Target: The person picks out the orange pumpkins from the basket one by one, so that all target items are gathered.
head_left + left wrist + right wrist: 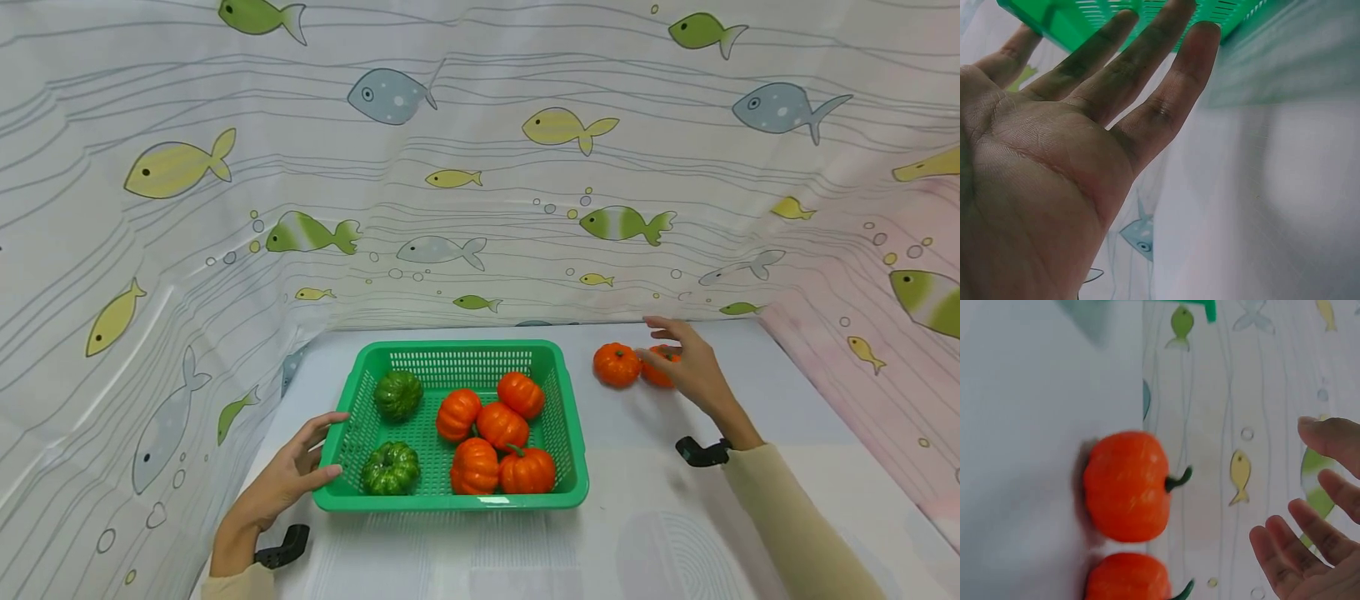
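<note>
A green plastic basket [450, 502] stands on the white table. My left hand [281, 479] is at its left side, its fairly straight fingers [1175, 94] touching or very near the rim; the thumb stands apart from them. On the left of the basket lie two green pumpkins, one at the back [398, 395] and one at the front [391, 468]. Several orange pumpkins [502, 426] lie on its right. Outside, an orange pumpkin [617, 365] sits beside another [658, 377], partly hidden by my right hand [696, 371]. That hand hovers above them with spread fingers and holds nothing.
A white cloth with printed fish [450, 250] hangs behind the table and along both sides. The table surface [637, 517] extends in front of and to the right of the basket. Each wrist wears a black camera mount, such as the right one [701, 452].
</note>
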